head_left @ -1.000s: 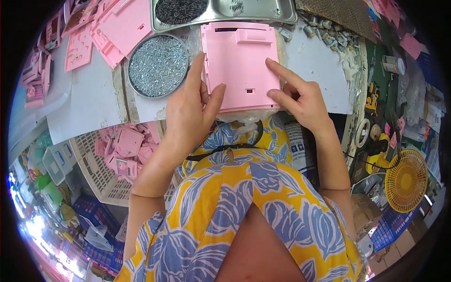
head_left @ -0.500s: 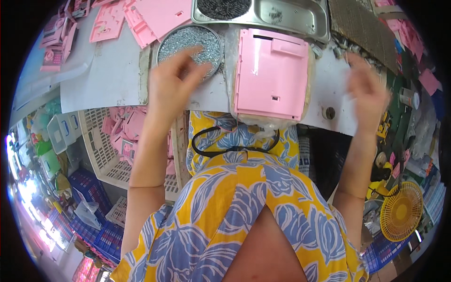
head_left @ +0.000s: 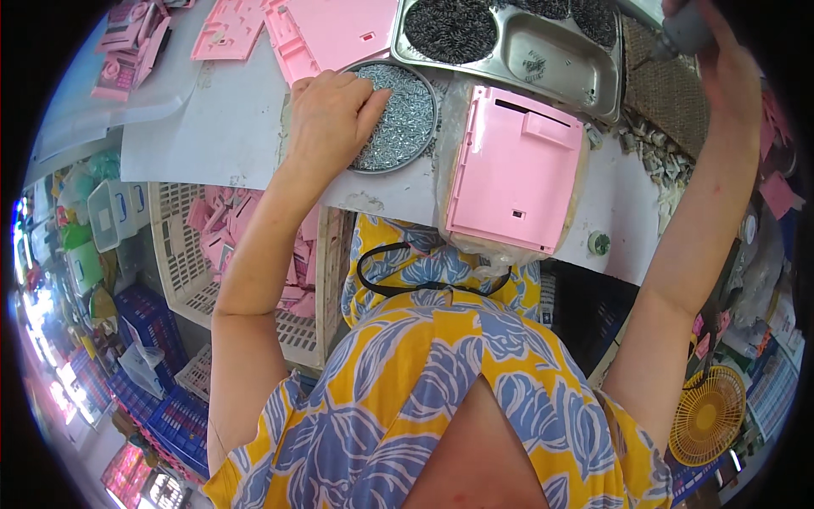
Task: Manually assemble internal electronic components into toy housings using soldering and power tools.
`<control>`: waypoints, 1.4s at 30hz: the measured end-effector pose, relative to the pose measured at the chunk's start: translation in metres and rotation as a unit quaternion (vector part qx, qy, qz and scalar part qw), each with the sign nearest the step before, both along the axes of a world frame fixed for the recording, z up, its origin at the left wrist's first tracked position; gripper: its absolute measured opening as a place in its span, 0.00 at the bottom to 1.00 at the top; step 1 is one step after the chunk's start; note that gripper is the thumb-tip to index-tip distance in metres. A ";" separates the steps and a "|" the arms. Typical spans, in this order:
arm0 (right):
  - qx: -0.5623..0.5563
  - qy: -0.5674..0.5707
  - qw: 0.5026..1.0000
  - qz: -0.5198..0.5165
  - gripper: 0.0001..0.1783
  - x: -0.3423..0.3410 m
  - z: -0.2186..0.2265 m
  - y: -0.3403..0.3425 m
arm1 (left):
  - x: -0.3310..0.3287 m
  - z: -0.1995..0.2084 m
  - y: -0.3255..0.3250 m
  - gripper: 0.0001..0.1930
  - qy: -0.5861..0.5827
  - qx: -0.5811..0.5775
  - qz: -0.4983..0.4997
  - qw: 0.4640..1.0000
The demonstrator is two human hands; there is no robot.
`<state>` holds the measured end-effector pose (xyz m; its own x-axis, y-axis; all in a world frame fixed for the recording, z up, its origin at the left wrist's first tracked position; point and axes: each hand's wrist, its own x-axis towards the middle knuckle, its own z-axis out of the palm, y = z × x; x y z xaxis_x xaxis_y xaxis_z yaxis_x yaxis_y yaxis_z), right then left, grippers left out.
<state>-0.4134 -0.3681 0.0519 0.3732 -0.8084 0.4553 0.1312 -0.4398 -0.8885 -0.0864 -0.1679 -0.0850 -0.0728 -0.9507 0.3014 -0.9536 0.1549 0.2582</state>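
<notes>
My left hand [head_left: 335, 117] is at the left rim of a round dish [head_left: 383, 170]. The dish is full of small silvery screws [head_left: 403, 114]. The fingers of that hand are curled in and the thumb reaches over the screws; whatever the fingertips hold is hidden. At the far right my right hand [head_left: 722, 61] is raised and wrapped round a grey electric screwdriver [head_left: 687, 32], whose thin tip points left. Between the hands a pink plastic panel [head_left: 515, 174] with a slot and a raised block lies on a padded, plastic-wrapped support [head_left: 449, 187].
A metal tray [head_left: 555, 64] with dark screws [head_left: 449, 30] stands behind the panel. More pink parts [head_left: 331, 34] lie at the back left. Brown cardboard [head_left: 666, 97] is at the back right. A small green roll [head_left: 599, 243] sits near the table's front edge. Below left stands a crate [head_left: 182, 246] of pink pieces.
My right hand has moved up and away to the right and now grips the grey screwdriver. My left hand has curled its fingers at the screw dish. The whole view has shifted slightly.
</notes>
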 end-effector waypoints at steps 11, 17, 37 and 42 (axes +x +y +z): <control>0.131 -0.187 0.940 0.252 0.20 0.002 -0.033 0.134 | -0.090 0.038 0.038 0.07 0.150 -0.029 -0.182 0.971; 0.089 -0.096 0.950 0.283 0.19 0.007 -0.009 0.161 | -0.119 0.033 0.041 0.08 0.236 -0.053 -0.230 0.942; 0.059 -0.035 0.980 0.189 0.18 -0.012 -0.042 0.156 | -0.022 0.004 0.006 0.10 0.001 0.011 -0.018 1.000; 0.118 -0.076 0.985 0.105 0.17 -0.028 -0.044 0.190 | -0.012 -0.005 -0.001 0.11 -0.060 -0.041 0.020 0.997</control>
<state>-0.4418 -0.1781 0.0082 0.4857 -0.8106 0.3272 0.3357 -0.1727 -0.9260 -0.0981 -0.1693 -0.0903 -0.0757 -0.9259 0.3701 -0.9826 0.1324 0.1304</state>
